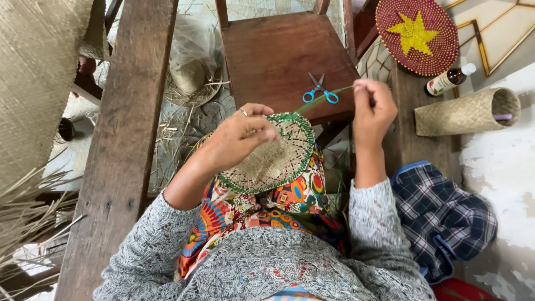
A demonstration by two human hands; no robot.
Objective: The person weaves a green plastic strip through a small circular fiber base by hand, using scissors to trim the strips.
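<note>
Grey sleeves (267, 267) lead to both hands. Left hand (242, 136) grips a round straw mat (276, 159) over the lap, fingers curled on its green rim. Right hand (372, 108) pinches a green strand (320, 99) pulled taut. Scissors (320, 89) lie on the wooden chair (273, 50) beyond.

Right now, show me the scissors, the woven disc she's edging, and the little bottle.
scissors (320, 89), head view, on the pivot between blades and blue handles.
woven disc (276, 159), head view, on its straw centre.
bottle (446, 81), head view, on its labelled body.
</note>
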